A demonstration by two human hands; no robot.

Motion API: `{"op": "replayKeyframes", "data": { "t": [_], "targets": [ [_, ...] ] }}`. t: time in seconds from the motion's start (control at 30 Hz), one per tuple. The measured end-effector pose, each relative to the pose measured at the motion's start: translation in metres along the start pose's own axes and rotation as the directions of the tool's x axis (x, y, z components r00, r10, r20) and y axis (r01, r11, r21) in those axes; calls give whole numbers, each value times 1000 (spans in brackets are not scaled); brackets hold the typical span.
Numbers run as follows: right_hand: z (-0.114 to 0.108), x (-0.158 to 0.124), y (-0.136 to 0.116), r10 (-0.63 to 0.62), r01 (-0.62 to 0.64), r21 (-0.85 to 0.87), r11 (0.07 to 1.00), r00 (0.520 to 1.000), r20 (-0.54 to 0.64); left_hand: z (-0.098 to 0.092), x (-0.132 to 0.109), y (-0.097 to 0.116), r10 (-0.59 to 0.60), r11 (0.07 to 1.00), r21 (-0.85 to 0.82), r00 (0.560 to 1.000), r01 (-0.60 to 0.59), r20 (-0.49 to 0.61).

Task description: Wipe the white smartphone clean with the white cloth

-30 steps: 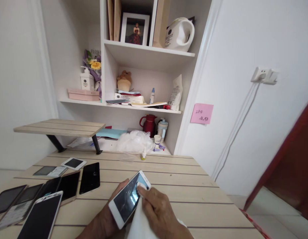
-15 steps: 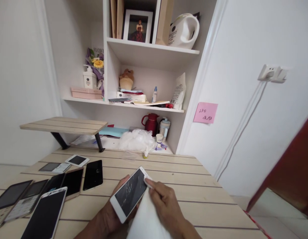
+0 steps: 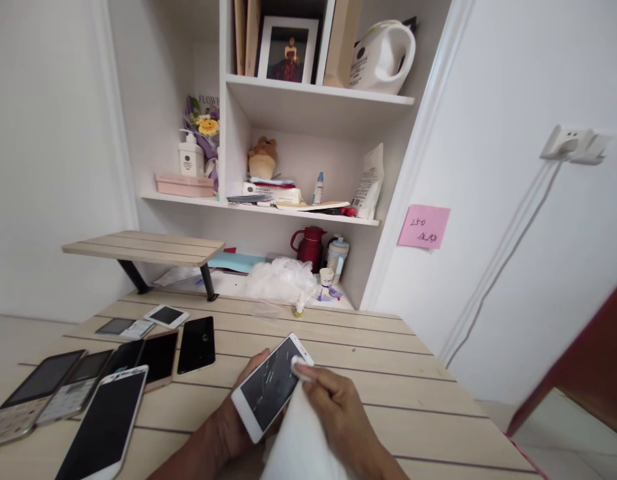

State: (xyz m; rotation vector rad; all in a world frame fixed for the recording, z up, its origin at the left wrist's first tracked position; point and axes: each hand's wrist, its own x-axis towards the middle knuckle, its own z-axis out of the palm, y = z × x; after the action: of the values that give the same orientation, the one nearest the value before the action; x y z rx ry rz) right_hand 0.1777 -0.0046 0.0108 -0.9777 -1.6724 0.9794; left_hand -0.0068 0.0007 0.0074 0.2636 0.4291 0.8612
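Note:
A white smartphone (image 3: 269, 387) with a dark, streaked screen lies tilted in my left hand (image 3: 233, 420), whose fingers wrap its edges from below and behind. My right hand (image 3: 341, 413) pinches a white cloth or tissue (image 3: 301, 443). A bunched corner of that cloth presses on the upper right of the screen under my fingertips, while the rest hangs down past the bottom of the view. Left of my hands, several other phones lie on the table; the closest is a large white phone (image 3: 106, 427) with a dark screen, and a black phone (image 3: 196, 344) is farther back.
The slatted wooden table (image 3: 428, 427) carries a small raised stand (image 3: 143, 245) at its back left. Behind it, a white plastic bag (image 3: 281, 280), a red jug (image 3: 310, 250) and a paper cup (image 3: 326, 276) sit in the shelf's lowest bay.
My right fingertips and the cloth have moved from the phone's upper edge inward and down onto its screen. The camera view has turned slightly left. My left hand keeps its hold.

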Motion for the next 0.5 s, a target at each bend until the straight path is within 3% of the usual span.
{"op": "replayKeyframes", "data": {
  "t": [0.1,0.13,0.27,0.33,0.4,0.5],
  "targets": [
    [1,-3,-1,-32,38,-33,999,984,176,-1,1,0,-1,1000,-6,1000,1,3],
    [1,-2,0,-41,46,-29,999,988,152,0,1,1,-4,1000,-5,1000,5,6],
    [-2,2,7,12,-13,-3,1000,991,-134,8,-2,0,-3,1000,-17,999,3,36],
    [0,1,6,29,-33,-23,999,983,-179,11,-2,-1,-10,1000,-17,999,11,45],
    [5,-3,1,-17,11,-46,999,991,-131,10,-2,-1,-20,1000,-8,999,20,32],
    [13,-9,-8,-149,159,-102,982,984,98,4,1,-1,-15,1000,-8,1000,15,17]
  ]
}}
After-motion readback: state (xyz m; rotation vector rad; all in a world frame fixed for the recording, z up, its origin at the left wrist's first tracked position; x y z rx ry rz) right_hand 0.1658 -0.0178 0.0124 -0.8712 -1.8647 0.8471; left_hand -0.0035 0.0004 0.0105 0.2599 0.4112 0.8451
